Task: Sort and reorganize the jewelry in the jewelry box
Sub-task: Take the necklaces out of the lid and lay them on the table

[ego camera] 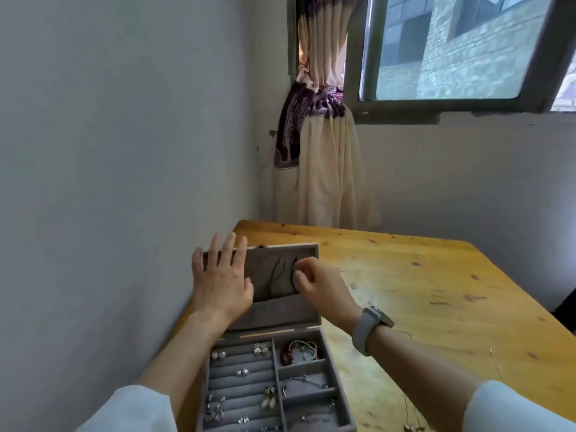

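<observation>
Grey jewelry box (268, 385) at desk's (436, 291) left edge, hard against wall (109, 151). Upright lid (280, 269) steadied by left hand (223, 283), fingers (232, 249) flat and released. Right hand (318, 283), watch (371, 328) on wrist, pinches rim of lid pocket (282, 275). Rings, earrings in slotted rows; bracelets (299, 350) in right compartments. Loose chain (413, 427) on desk near front edge. Wide bare wood to right of box.

Jewelry box (274, 381) btm cut off by frame edge; left hand (223, 280) hides lid's left part; earrings too small to ID.
</observation>
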`<state>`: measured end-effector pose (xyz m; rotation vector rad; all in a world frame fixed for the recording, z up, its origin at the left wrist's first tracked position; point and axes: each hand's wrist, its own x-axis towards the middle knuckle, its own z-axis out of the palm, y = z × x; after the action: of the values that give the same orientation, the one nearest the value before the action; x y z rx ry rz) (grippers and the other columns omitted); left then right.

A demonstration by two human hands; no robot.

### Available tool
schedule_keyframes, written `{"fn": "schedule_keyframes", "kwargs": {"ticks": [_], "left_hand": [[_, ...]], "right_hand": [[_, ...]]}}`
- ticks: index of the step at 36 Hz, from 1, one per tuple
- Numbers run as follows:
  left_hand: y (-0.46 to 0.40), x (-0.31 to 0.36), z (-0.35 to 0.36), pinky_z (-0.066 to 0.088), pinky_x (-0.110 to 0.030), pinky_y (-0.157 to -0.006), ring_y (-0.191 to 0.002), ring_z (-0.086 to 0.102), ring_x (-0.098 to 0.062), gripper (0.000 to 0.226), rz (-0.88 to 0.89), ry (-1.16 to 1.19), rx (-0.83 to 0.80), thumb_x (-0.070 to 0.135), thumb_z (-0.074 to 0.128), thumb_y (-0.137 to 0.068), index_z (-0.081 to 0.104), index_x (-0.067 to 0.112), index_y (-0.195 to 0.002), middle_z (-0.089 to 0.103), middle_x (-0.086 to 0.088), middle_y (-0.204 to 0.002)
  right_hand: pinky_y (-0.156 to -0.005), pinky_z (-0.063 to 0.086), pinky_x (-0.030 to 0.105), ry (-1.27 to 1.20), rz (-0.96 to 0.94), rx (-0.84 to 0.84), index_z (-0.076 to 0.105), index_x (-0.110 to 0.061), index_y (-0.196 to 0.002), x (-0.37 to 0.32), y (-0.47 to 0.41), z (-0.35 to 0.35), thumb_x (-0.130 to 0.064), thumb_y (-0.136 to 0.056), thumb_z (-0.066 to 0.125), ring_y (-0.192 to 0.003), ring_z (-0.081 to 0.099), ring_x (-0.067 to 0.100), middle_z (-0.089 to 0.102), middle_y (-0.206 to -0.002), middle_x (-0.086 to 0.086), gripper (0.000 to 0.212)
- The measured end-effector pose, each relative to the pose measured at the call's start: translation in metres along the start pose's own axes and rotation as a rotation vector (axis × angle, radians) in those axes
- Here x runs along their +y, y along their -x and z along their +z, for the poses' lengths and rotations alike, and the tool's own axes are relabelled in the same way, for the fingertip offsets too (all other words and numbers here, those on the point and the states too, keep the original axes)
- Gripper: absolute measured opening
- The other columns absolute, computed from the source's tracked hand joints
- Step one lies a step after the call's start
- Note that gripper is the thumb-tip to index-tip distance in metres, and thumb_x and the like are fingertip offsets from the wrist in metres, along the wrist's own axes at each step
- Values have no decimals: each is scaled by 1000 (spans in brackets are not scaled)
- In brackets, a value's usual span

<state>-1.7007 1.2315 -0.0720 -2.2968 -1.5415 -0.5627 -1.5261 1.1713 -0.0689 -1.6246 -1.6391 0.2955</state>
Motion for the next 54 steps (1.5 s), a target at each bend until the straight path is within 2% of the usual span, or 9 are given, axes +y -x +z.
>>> {"fn": "schedule_keyframes", "kwargs": {"ticks": [5, 12, 19, 24, 31, 38, 44, 48, 54], "left_hand": [[2, -12, 17, 39, -55, -98, -116, 42, -30, 75, 67, 70, 95, 18, 72, -58, 48, 4, -128, 54, -15, -121], [5, -11, 20, 38, -57, -98, -115, 45, -32, 72, 63, 121, 138, 17, 70, -58, 49, 4, -126, 54, -14, -120], [7, -12, 18, 38, -56, -99, -117, 46, -32, 73, 61, 137, 138, 15, 71, -58, 49, 6, -126, 54, -14, -121], [7, -13, 17, 39, -56, -98, -116, 49, -32, 73, 62, 127, 123, 17, 73, -56, 50, 6, -125, 55, -13, -120], [6, -7, -1, 5, -47, -115, -142, 6, -19, 68, -3, 154, -46, 30, 44, -89, 11, 20, -147, 16, 0, -153], [12, 11, -24, -8, -40, -113, -143, 4, -9, 59, -22, 419, -37, 28, 46, -91, 22, 24, -145, 20, 8, -153], [20, 32, -42, 18, -39, -116, -134, 32, -16, 63, -56, 938, -94, 17, 57, -86, 30, 22, -143, 34, 8, -145], [21, 43, -57, 22, -25, -110, -134, 28, -7, 62, -82, 1126, -239, 16, 59, -88, 30, 18, -143, 36, 14, -139], [48, 69, -77, 50, -20, -80, -91, 65, -11, 14, -64, 1422, -459, 13, 52, -92, 62, 16, -102, 69, -3, -90]], "right_hand": [[-67, 46, 29, 138, 211, 18, 62, -14, -95, -10, -17, 35, -35, -91, 46, -87, 61, 24, 67, -93, 4, 27], [-66, 42, 30, 167, 417, 100, 61, -11, -85, -16, -21, 59, -34, -89, 45, -84, 60, 30, 64, -87, 7, 28], [-62, 40, 27, -202, 324, 253, 58, -15, -84, -18, -27, 47, -23, -89, 52, -73, 55, 18, 58, -73, -2, 12], [-56, 39, 10, -426, 127, 304, 55, -14, -77, -36, -35, 18, -11, -88, 56, -62, 47, 7, 53, -68, -2, 11], [-60, 47, 26, -569, 27, 204, 53, -16, -77, -70, -39, -25, -11, -89, 53, -64, 53, 14, 55, -68, 3, 13], [-68, 55, 29, -641, 13, 159, 54, -14, -82, -94, -35, -57, -12, -91, 52, -68, 58, 16, 58, -74, 7, 9], [-70, 57, 35, -814, -5, 172, 54, -11, -83, -116, -31, -86, -11, -91, 52, -71, 62, 22, 60, -77, 10, 9], [-68, 57, 32, -909, -27, 161, 54, -10, -86, -125, -23, -107, -11, -92, 50, -69, 63, 21, 61, -77, 10, 8], [-72, 56, 38, -955, 46, 170, 46, -11, -94, -103, 7, -135, -16, -98, 37, -69, 65, 22, 63, -74, 9, 12]]}}
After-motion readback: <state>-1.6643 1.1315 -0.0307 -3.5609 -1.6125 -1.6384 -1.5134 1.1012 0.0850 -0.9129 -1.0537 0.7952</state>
